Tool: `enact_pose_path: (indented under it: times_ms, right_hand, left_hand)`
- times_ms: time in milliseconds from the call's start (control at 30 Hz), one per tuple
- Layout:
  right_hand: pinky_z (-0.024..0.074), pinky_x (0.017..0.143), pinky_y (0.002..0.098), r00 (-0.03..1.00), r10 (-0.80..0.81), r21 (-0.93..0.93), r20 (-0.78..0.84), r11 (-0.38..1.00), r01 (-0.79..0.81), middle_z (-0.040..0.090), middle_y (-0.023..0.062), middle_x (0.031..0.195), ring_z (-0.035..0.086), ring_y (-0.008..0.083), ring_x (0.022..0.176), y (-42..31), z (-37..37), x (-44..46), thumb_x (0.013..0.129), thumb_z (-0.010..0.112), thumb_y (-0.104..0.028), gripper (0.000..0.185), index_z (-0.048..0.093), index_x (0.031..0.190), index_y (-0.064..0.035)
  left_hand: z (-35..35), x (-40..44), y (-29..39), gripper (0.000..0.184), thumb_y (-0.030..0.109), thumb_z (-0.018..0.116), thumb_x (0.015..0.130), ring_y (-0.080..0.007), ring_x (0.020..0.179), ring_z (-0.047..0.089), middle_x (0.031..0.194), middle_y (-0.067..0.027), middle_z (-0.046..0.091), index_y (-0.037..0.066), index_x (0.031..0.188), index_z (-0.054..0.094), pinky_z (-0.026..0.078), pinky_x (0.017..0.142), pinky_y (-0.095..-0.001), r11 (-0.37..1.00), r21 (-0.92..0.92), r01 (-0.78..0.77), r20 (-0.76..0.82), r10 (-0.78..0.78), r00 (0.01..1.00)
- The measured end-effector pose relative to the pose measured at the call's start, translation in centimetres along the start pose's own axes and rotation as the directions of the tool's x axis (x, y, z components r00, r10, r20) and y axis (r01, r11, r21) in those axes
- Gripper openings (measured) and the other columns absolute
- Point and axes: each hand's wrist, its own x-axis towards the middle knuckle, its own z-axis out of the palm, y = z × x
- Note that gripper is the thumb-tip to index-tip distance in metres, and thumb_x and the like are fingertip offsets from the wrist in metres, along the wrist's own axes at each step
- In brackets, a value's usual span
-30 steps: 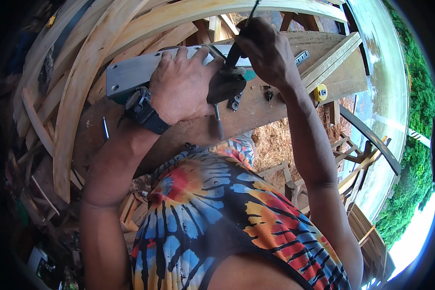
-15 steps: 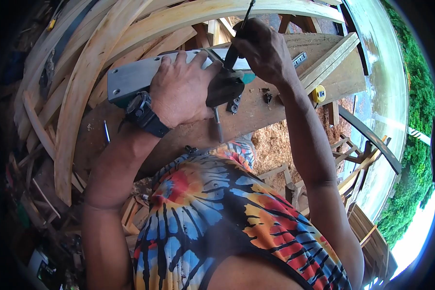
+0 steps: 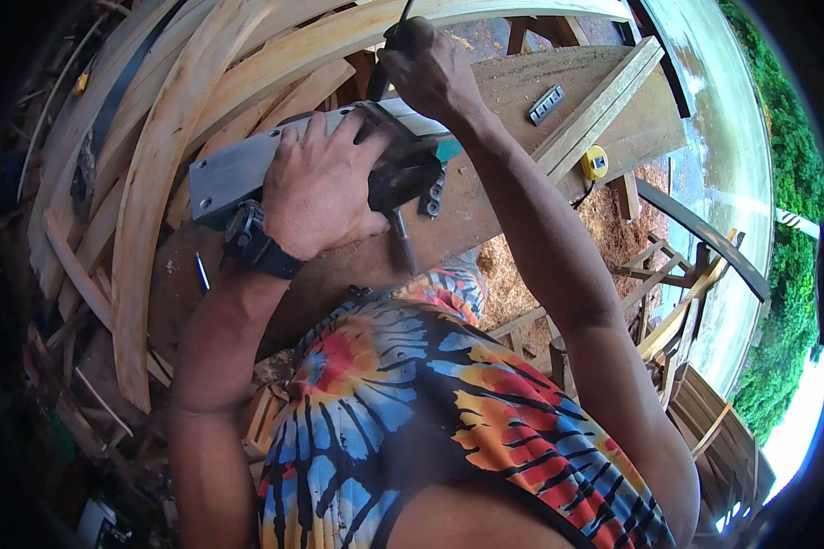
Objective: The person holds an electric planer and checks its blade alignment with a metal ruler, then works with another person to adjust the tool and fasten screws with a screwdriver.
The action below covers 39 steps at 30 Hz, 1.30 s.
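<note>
An upturned electric planer (image 3: pixel 224 188) with a grey metal sole lies on a wooden board (image 3: pixel 490 197). My left hand (image 3: pixel 325 183), a black watch on its wrist, spans the sole with fingers spread and thumb by the near side, holding it. My right hand (image 3: pixel 426 64) is closed around a slim black thing (image 3: pixel 378 84) with a thin dark end above the fist, at the planer's far right end; its kind is unclear. A metal rod (image 3: pixel 403 242) sticks out below the planer's dark body. Beside it lies a small dark metal tool (image 3: pixel 432 194).
Long curved timber pieces (image 3: pixel 165 183) are piled at the left and back. On the board lie a blade-like metal piece (image 3: pixel 547 105), a squared timber (image 3: pixel 604 105), a yellow tape measure (image 3: pixel 595 163) and a pen (image 3: pixel 201 272). Wood shavings (image 3: pixel 513 274) cover the ground.
My right hand has moved up and left with the black thing, away from the middle of the planer. My left hand stays on the planer; the view has shifted slightly.
</note>
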Motion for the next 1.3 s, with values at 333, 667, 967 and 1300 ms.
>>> enact_pose_path:
  times_ms: [333, 667, 967, 1300]
  right_hand:
    - [0.0583, 0.08, 0.0504, 0.991, -0.117, 0.033, -0.059, 0.992, 0.119, 0.072, 0.0267, 0.089, 0.071, 0.0449, 0.087, 1.1, 0.6, -0.1, 0.085, 0.068, -0.025, 0.033, 0.066, 0.103, 0.0023]
    - [0.0585, 0.08, 0.0478, 0.986, -0.161, 0.021, -0.048, 0.987, 0.162, 0.073, 0.0249, 0.091, 0.072, 0.0428, 0.087, 1.1, 0.4, -0.3, 0.087, 0.069, -0.024, 0.034, 0.066, 0.108, 0.0021]
    - [0.0578, 0.08, 0.0483, 0.99, -0.128, 0.081, -0.051, 0.988, 0.132, 0.074, 0.0226, 0.092, 0.072, 0.0431, 0.088, 0.8, 0.3, -0.5, 0.088, 0.07, -0.026, 0.034, 0.065, 0.108, 0.0016]
    - [0.0562, 0.077, 0.0446, 0.995, -0.042, 0.169, -0.088, 0.984, 0.056, 0.072, 0.0201, 0.083, 0.072, 0.0395, 0.081, -0.6, -4.6, -2.5, 0.083, 0.065, -0.022, 0.022, 0.067, 0.092, -0.002]
  left_hand:
    - [-0.3, 0.1, 0.2, 0.088, 0.036, 0.091, 0.062, -0.0388, 0.129, 0.051, 0.138, -0.016, 0.055, 0.013, 0.139, 0.056, 0.041, 0.111, -0.0527, 1.0, 0.001, 0.014, 0.04, -0.014, 0.999]
    - [0.5, 0.0, -0.2, 0.091, 0.036, 0.089, 0.06, -0.038, 0.126, 0.053, 0.136, -0.0142, 0.055, 0.014, 0.141, 0.054, 0.042, 0.109, -0.0521, 1.0, 0.024, -0.011, -0.033, 0.012, 0.999]
    - [0.7, -0.1, -0.2, 0.094, 0.035, 0.089, 0.059, -0.0381, 0.124, 0.053, 0.136, -0.0143, 0.055, 0.015, 0.143, 0.053, 0.043, 0.107, -0.0518, 0.999, 0.037, -0.01, -0.052, 0.012, 0.999]
    - [1.2, 0.1, -0.1, 0.101, 0.039, 0.09, 0.056, -0.0396, 0.125, 0.054, 0.143, -0.0157, 0.053, 0.012, 0.145, 0.05, 0.044, 0.104, -0.0538, 0.998, 0.057, 0.016, -0.054, -0.012, 0.998]
